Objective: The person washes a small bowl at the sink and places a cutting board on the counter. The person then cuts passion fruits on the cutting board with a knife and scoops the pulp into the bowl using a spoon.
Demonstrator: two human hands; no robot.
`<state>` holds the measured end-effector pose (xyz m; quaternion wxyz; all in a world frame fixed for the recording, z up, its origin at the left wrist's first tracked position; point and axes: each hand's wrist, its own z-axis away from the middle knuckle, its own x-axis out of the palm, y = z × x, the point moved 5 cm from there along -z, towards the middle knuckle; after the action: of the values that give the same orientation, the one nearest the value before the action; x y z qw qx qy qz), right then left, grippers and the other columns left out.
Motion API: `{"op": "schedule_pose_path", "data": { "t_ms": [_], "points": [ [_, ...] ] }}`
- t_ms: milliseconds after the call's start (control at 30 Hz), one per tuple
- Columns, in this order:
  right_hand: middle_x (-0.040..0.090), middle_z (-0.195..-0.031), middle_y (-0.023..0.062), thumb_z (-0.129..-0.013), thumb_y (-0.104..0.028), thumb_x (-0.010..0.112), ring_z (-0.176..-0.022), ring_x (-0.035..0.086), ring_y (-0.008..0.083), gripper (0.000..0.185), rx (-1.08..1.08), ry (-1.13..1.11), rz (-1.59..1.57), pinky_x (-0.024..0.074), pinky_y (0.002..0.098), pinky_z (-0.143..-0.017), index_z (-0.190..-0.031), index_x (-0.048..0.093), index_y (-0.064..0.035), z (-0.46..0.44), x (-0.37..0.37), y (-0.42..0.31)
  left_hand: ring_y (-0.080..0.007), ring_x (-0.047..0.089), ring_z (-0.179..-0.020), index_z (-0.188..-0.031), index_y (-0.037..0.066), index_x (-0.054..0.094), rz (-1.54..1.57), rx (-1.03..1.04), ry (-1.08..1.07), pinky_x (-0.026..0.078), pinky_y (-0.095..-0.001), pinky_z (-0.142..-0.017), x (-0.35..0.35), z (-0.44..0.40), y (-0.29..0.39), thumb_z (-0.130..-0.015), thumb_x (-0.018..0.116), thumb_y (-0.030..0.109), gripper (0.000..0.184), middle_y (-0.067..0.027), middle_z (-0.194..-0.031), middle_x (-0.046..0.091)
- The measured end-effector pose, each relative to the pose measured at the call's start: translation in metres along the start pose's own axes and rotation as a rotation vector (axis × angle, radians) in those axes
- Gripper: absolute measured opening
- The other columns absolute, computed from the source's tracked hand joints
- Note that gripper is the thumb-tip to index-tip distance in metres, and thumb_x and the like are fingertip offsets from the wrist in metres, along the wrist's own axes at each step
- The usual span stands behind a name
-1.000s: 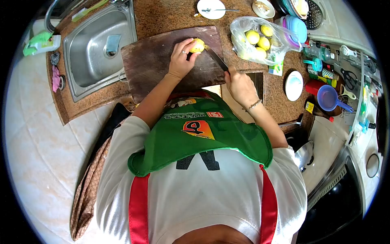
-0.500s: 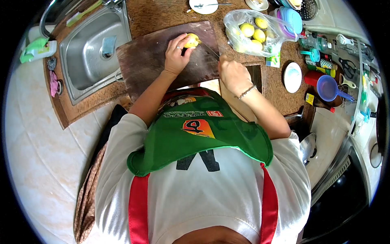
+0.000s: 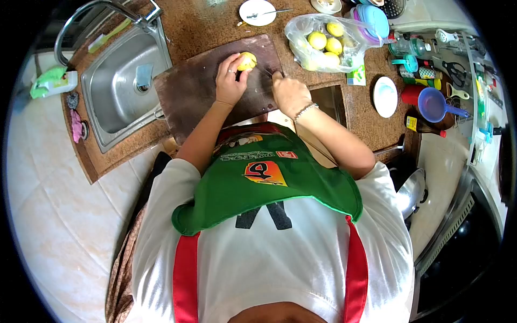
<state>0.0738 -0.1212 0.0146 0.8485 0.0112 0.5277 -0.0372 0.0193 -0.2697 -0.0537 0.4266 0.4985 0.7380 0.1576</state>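
A yellow lemon (image 3: 247, 60) sits on the dark brown cutting board (image 3: 199, 81). My left hand (image 3: 230, 82) grips it from the left, thumb and fingers around its side. On the right of the board, my right hand (image 3: 291, 96) is wrapped around the handle of a knife (image 3: 265, 70). Its thin blade points up and left toward the lemon; whether the edge touches the fruit I cannot tell. Beyond the board to the right, a clear plastic bag (image 3: 301, 40) holds several more lemons (image 3: 317, 40).
A steel sink (image 3: 113, 102) with a faucet (image 3: 142, 20) lies left of the board. Behind it stands a white plate (image 3: 252, 13) with a utensil across it. To the right are a white bowl (image 3: 385, 97), a purple dipper (image 3: 432, 105), a dark bottle (image 3: 424, 125) and scissors (image 3: 456, 72).
My right hand and the knife have moved left, nearer the lemon. My left hand keeps its hold on the fruit. The whole view has shifted slightly.
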Motion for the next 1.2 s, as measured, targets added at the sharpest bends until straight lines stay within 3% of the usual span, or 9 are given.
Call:
{"op": "schedule_pose_path", "data": {
  "t_ms": [200, 400, 533, 567, 667, 767, 800, 933, 1200],
  "points": [
    [0.069, -0.083, 0.0193, -0.091, -0.01, 0.045, -0.081, 0.07, 0.0317, 0.016, 0.008, -0.025, 0.029, 0.057, 0.0391, -0.068, -0.099, 0.055, -0.0013, 0.011, 0.006, 0.003, -0.0289, 0.062, -0.099, -0.112, 0.003, 0.061, 0.029, -0.017, 0.017, 0.052, -0.0356, -0.085, 0.0, 0.002, -0.006, -0.075, 0.075, 0.008, 0.04, -0.0144, -0.113, 0.059],
    [0.069, -0.084, 0.0179, -0.091, -0.011, 0.043, -0.082, 0.069, 0.0315, 0.018, 0.025, 0.028, -0.007, 0.0566, 0.0403, -0.069, -0.101, 0.056, -0.0025, 0.003, 0.003, -0.004, -0.0194, 0.063, -0.099, -0.114, 0.0, 0.06, 0.171, -0.101, -0.026, 0.055, -0.0293, -0.081, 0.002, -0.005, -0.025, -0.08, 0.072, 0.004, 0.037, -0.0144, -0.113, 0.06],
    [0.069, -0.087, 0.0182, -0.093, -0.015, 0.04, -0.083, 0.069, 0.0317, 0.024, 0.059, -0.002, -0.027, 0.0561, 0.0408, -0.072, -0.1, 0.059, -0.0024, 0.003, -0.016, -0.003, -0.0197, 0.064, -0.097, -0.114, -0.007, 0.059, 0.323, -0.558, -0.313, 0.054, -0.0276, -0.078, 0.006, -0.016, -0.048, -0.081, 0.072, 0.009, 0.039, -0.0157, -0.116, 0.058],
    [0.069, -0.087, 0.0182, -0.093, -0.015, 0.04, -0.083, 0.069, 0.0317, 0.024, 0.058, 0.001, -0.031, 0.0561, 0.0408, -0.072, -0.1, 0.059, -0.0024, 0.002, -0.016, -0.004, -0.0197, 0.064, -0.097, -0.114, -0.007, 0.059, 0.319, -0.554, -0.315, 0.054, -0.0276, -0.078, 0.003, -0.019, -0.044, -0.081, 0.072, 0.009, 0.039, -0.0157, -0.116, 0.058],
    [0.069, -0.087, 0.0191, -0.093, -0.015, 0.039, -0.083, 0.069, 0.0318, 0.024, 0.06, 0.03, -0.012, 0.0561, 0.0403, -0.071, -0.099, 0.059, -0.0023, -0.001, -0.021, -0.003, -0.0319, 0.056, -0.101, -0.11, -0.002, 0.058, 0.021, -0.198, -0.207, 0.048, -0.039, -0.086, -0.011, -0.037, -0.005, -0.069, 0.079, 0.017, 0.05, -0.0169, -0.113, 0.054],
    [0.069, -0.087, 0.0196, -0.094, -0.015, 0.039, -0.083, 0.069, 0.0319, 0.024, 0.056, 0.02, -0.017, 0.0561, 0.04, -0.071, -0.1, 0.058, -0.0019, -0.003, -0.02, -0.002, -0.0338, 0.054, -0.102, -0.111, 0.0, 0.057, -0.108, -0.168, -0.314, 0.047, -0.041, -0.085, -0.005, -0.039, 0.003, -0.067, 0.081, 0.021, 0.054, -0.0154, -0.109, 0.053],
    [0.069, -0.087, 0.0198, -0.093, -0.015, 0.04, -0.083, 0.069, 0.0319, 0.024, 0.045, 0.014, -0.011, 0.0562, 0.0401, -0.071, -0.101, 0.058, -0.0016, -0.003, -0.02, -0.002, -0.0341, 0.06, -0.089, -0.112, 0.001, 0.057, -0.164, -0.142, -0.281, 0.05, -0.0402, -0.075, -0.003, -0.041, 0.001, -0.065, 0.084, 0.026, 0.061, -0.0161, -0.105, 0.056],
    [0.069, -0.086, 0.0198, -0.093, -0.013, 0.041, -0.083, 0.069, 0.0316, 0.021, -0.001, -0.019, -0.013, 0.0562, 0.0405, -0.071, -0.101, 0.056, -0.0008, 0.004, -0.019, -0.001, -0.0329, 0.059, -0.09, -0.11, 0.001, 0.059, -0.099, -0.221, -0.293, 0.049, -0.0398, -0.079, -0.003, -0.035, -0.008, -0.066, 0.082, 0.024, 0.055, -0.0146, -0.101, 0.057],
    [0.068, -0.083, 0.0197, -0.09, -0.01, 0.044, -0.079, 0.069, 0.0326, 0.017, -0.021, 0.02, -0.026, 0.0568, 0.0406, -0.067, -0.1, 0.054, -0.0002, -0.007, -0.006, -0.013, -0.0246, 0.063, -0.074, -0.11, -0.002, 0.063, 0.095, -0.28, -0.193, 0.053, -0.0329, -0.065, -0.002, -0.022, -0.025, -0.068, 0.082, 0.027, 0.054, -0.0145, -0.096, 0.062]
  ]
}}
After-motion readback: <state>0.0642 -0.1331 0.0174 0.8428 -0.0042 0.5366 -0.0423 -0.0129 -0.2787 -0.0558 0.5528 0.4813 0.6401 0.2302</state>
